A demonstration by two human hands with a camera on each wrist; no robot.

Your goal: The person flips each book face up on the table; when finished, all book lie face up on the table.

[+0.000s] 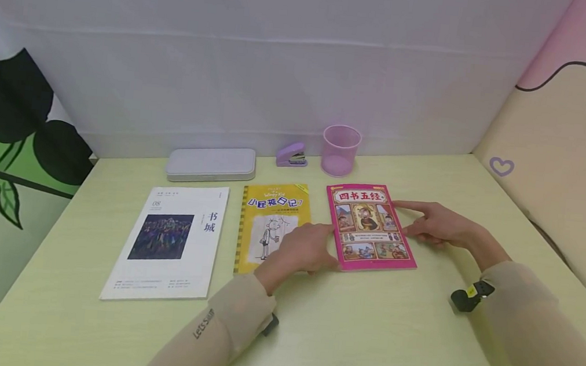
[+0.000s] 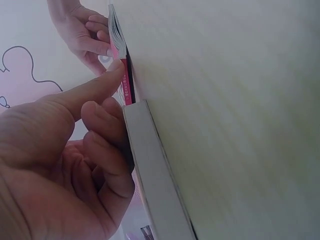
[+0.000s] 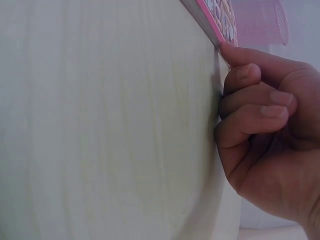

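Note:
A pink comic-cover book (image 1: 370, 227) lies flat on the pale green table (image 1: 363, 340), right of a yellow book (image 1: 268, 221). My left hand (image 1: 308, 248) rests over the yellow book's lower right part. Its straight index finger (image 2: 95, 87) touches the pink book's (image 2: 120, 45) left edge, and the other fingers are curled beside the yellow book's edge (image 2: 155, 175). My right hand (image 1: 433, 224) lies at the pink book's right edge, index finger stretched along it. In the right wrist view its fingertips (image 3: 245, 70) touch the pink book's (image 3: 215, 17) side, the remaining fingers bent.
A white magazine (image 1: 170, 242) lies left of the yellow book. Along the back wall stand a grey pencil case (image 1: 211, 163), a purple stapler (image 1: 291, 155) and a pink mesh cup (image 1: 340, 149). A padded wall panel runs along the table's right side.

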